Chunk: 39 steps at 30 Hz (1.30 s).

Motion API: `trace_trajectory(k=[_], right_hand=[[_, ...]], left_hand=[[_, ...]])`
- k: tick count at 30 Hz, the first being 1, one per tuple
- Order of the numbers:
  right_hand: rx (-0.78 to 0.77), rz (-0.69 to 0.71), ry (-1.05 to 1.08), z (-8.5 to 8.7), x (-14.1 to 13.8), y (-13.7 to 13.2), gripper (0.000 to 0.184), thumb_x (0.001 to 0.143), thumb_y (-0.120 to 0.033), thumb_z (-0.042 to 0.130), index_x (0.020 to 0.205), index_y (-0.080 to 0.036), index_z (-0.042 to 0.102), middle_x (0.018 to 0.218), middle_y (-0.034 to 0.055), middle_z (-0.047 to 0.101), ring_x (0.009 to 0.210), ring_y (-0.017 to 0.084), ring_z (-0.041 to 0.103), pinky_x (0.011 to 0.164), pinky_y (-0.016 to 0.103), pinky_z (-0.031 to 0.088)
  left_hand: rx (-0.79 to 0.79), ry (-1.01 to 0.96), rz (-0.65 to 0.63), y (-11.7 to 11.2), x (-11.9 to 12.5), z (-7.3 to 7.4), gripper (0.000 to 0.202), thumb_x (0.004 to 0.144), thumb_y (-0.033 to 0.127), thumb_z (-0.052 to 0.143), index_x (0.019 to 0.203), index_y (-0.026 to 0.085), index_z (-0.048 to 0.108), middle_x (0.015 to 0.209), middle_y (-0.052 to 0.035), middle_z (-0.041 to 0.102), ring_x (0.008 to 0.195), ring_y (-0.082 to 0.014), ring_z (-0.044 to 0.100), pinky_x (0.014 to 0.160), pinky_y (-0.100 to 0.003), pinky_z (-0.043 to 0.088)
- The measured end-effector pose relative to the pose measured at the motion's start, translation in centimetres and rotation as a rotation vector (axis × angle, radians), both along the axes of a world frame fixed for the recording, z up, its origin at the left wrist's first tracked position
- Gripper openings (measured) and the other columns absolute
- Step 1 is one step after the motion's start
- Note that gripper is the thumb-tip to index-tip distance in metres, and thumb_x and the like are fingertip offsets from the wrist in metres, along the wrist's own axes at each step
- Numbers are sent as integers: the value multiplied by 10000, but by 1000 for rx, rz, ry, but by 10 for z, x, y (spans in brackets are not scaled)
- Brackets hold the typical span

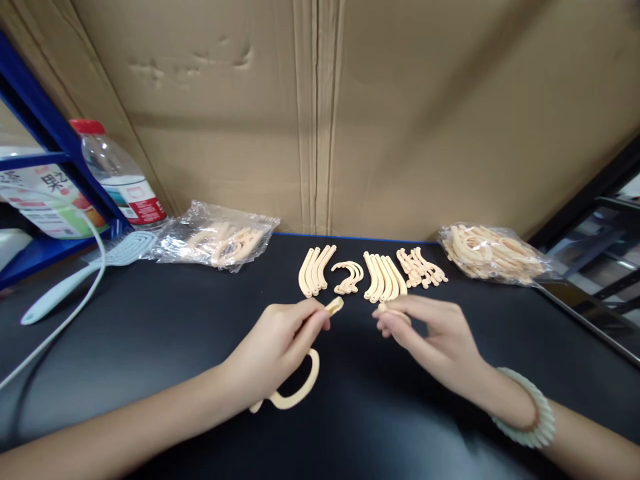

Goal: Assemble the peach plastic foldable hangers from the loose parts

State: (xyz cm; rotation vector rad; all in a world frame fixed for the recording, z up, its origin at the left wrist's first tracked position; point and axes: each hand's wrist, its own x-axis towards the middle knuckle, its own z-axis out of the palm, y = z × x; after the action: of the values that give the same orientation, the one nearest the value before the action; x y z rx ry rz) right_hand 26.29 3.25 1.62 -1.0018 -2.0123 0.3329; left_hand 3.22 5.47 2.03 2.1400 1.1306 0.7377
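Observation:
My left hand (280, 343) pinches a short cream plastic piece (335, 306), whose end pokes out past the fingertips. Opposite it, my right hand (440, 337) has thumb and fingers closed on another small cream plastic piece (400, 315), mostly covered by the fingers. The two pieces are apart. A cream curved, hook-like part (306, 393) shows below my left hand, which hides some of it. Beyond the hands, curved cream strips with end holes lie in a left group (317, 272) and a right group (384, 277). Several cream hooks (354, 275) lie between them.
Small knobbed cream pieces (423, 268) lie at the right of the rows. Clear bags of cream parts stand at the back left (227, 240) and back right (493, 253). On the left are a pale blue brush (65, 293), a white cable (75, 317) and a bottle (125, 180). Cardboard (225, 133) closes the back.

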Motion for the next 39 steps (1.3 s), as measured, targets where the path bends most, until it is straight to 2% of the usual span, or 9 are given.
trace_trajectory(k=[3, 7, 12, 18, 24, 28, 32, 35, 39], right_hand=[[104, -115, 63, 13, 23, 15, 148, 912, -240, 542, 839, -203, 665, 790, 55, 656, 737, 186, 610, 639, 316, 490], [230, -325, 29, 17, 66, 42, 115, 881, -241, 573, 859, -213, 683, 859, 66, 650, 774, 198, 611, 586, 307, 494], [289, -411, -211, -4, 101, 74, 217, 851, -187, 518, 882, -205, 732, 945, 81, 672, 874, 233, 635, 768, 398, 532], [125, -418, -382, -27, 114, 90, 360, 734, -41, 429, 852, -169, 744, 964, 92, 704, 851, 242, 670, 804, 421, 552], [243, -293, -291, -18, 83, 70, 376, 792, -34, 421, 1043, -144, 679, 1052, 124, 674, 989, 270, 632, 881, 479, 518], [401, -29, -224, -5, 34, 28, 395, 845, -55, 517, 1229, -137, 560, 1177, 125, 628, 1134, 240, 563, 981, 441, 465], [585, 298, -477, -3, 4, -3, 350, 882, -94, 541, 1228, -132, 575, 1230, 95, 634, 1261, 246, 475, 1065, 437, 381], [592, 288, -598, -9, -2, -5, 311, 934, -142, 513, 1239, -121, 568, 1230, 76, 644, 1263, 231, 479, 1117, 445, 312], [518, 236, -584, -16, 0, 5, 236, 931, -170, 543, 1150, -110, 606, 1047, 74, 701, 1142, 227, 562, 1076, 462, 363]], left_hand=[[-245, -161, 106, 9, -5, -3, 363, 932, 468, 398, 779, 184, 566, 512, 53, 443, 443, -104, 400, 449, -207, 306], [-432, -327, 149, 21, -7, -11, 416, 871, 561, 455, 783, 168, 563, 471, 33, 527, 445, -112, 432, 469, -208, 335], [-517, -377, 215, 23, -8, -11, 431, 820, 580, 516, 824, 152, 572, 505, -6, 615, 440, -100, 419, 440, -196, 313], [-599, -524, 239, 20, -5, -9, 384, 802, 534, 584, 806, 151, 552, 597, -3, 632, 516, -109, 543, 433, -171, 416], [-620, -618, 257, 17, -4, -13, 313, 842, 452, 600, 845, 143, 547, 660, -18, 655, 590, -114, 611, 490, -168, 499], [-619, -643, 236, 12, -1, -12, 303, 849, 432, 612, 889, 136, 560, 682, -5, 646, 621, -111, 618, 528, -179, 541], [-603, -639, 190, 7, 3, -13, 303, 864, 422, 606, 959, 136, 565, 704, 3, 643, 644, -108, 622, 546, -177, 556], [-594, -640, 129, 5, 3, -15, 286, 884, 422, 581, 955, 146, 554, 722, 1, 656, 660, -112, 637, 552, -177, 560], [-571, -625, 86, 3, 2, -16, 274, 897, 428, 559, 897, 157, 519, 689, 7, 653, 633, -116, 642, 573, -204, 572]])
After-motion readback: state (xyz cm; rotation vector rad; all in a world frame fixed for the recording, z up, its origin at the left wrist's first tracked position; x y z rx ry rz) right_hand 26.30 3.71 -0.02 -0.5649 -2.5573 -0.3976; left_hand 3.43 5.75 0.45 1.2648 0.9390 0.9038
